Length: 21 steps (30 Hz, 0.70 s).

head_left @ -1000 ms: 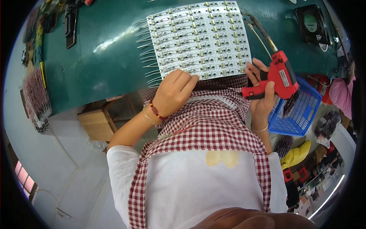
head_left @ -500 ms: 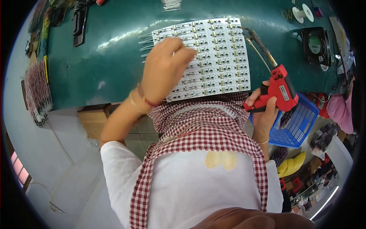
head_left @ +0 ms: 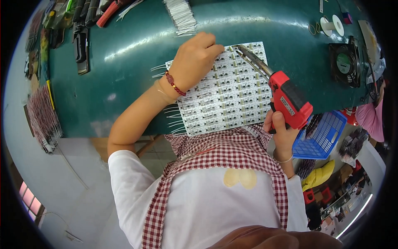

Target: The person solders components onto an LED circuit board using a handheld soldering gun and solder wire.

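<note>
A white circuit board panel [head_left: 244,95], covered in rows of small black and pale parts, lies at the near edge of the green table [head_left: 132,54]. Thin white wires [head_left: 176,122] stick out past its left side. My left hand [head_left: 195,58] is over the panel's far left part, thumb and fingers pinched together; whatever they hold is hidden. My right hand [head_left: 284,135] grips the handle of a red and black soldering gun [head_left: 290,99]. The gun's tip and a thin tube beside it reach the panel's far rows, just right of my left fingertips.
Beyond the panel lies a bundle of white wires [head_left: 181,18]. A black fan [head_left: 345,62] and a white spool [head_left: 331,25] stand at the right. A blue basket [head_left: 319,143] is below the table edge. Red-and-white wires [head_left: 41,118] hang at the left; a black tool [head_left: 81,50] lies farther back.
The view has shifted, so the table appears lower. My left hand has moved toward the panel's far edge. The soldering gun has swung left, its tip now at the far rows beside my left fingers.
</note>
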{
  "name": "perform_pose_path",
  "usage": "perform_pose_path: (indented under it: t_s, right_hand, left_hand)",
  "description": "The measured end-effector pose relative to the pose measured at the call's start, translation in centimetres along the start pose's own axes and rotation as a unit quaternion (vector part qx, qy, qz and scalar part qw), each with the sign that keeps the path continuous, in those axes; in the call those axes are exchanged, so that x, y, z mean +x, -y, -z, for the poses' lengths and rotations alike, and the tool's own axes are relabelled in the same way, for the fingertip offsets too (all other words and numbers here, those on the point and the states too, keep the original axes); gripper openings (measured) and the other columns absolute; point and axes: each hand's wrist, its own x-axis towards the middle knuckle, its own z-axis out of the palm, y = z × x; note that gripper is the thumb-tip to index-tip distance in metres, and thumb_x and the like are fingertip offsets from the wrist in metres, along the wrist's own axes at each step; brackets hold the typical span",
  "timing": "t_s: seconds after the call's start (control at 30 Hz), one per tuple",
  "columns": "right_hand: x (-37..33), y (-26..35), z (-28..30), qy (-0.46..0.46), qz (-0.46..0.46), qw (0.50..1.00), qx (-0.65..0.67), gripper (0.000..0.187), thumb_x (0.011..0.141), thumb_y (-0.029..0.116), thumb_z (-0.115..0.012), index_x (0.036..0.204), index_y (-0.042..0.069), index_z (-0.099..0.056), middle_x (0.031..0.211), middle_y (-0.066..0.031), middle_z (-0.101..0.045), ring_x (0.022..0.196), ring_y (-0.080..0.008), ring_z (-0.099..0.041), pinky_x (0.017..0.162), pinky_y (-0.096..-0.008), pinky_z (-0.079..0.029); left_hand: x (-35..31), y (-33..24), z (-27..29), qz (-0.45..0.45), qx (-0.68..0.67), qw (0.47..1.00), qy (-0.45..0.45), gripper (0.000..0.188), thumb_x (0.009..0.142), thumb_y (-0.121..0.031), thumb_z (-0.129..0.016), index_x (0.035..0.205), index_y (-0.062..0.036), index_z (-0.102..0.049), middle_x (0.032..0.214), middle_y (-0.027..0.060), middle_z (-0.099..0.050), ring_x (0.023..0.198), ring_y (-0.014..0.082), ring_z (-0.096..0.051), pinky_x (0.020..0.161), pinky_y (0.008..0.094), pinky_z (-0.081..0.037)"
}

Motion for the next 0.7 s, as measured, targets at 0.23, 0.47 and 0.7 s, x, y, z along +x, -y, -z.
perform_pose_path:
  t_s: [0.23, 0.47, 0.7]
  right_hand:
    - [-0.2, -1.0, 0.4, -0.031, -0.026, 0.999, -0.020, 0.017, 0.087, 0.007, -0.070, 0.098, -0.001, -0.060, 0.073, -0.0048, -0.063, 0.057, -0.0104, -0.058, 0.051, -0.0246, -0.047]
    - [-0.6, -1.5, 1.2, 0.005, -0.011, 0.994, -0.104, 0.020, 0.084, 0.004, -0.072, 0.100, 0.000, -0.061, 0.075, -0.0037, -0.063, 0.057, -0.0092, -0.058, 0.051, -0.0242, -0.048]
    - [-1.1, -0.7, 0.4, -0.006, -0.009, 0.997, -0.081, 0.011, 0.086, 0.005, -0.070, 0.093, 0.001, -0.063, 0.073, -0.0019, -0.062, 0.058, -0.0090, -0.058, 0.053, -0.0240, -0.047]
  left_hand:
    - [0.0, -0.7, -0.2, -0.012, 0.008, 1.000, 0.004, 0.013, 0.073, -0.002, -0.072, 0.085, -0.0037, -0.070, 0.074, 0.0062, -0.053, 0.071, 0.0231, -0.057, 0.061, 0.0333, -0.050]
    - [-0.1, -0.8, 0.0, -0.015, -0.003, 1.000, 0.010, 0.012, 0.074, -0.001, -0.071, 0.085, -0.0030, -0.068, 0.075, 0.0069, -0.051, 0.071, 0.0233, -0.055, 0.063, 0.0328, -0.049]
    - [-0.2, -0.9, 0.3, -0.001, -0.011, 1.000, 0.014, 0.010, 0.075, -0.001, -0.070, 0.085, -0.0033, -0.068, 0.074, 0.0076, -0.050, 0.071, 0.0241, -0.055, 0.063, 0.0341, -0.049]
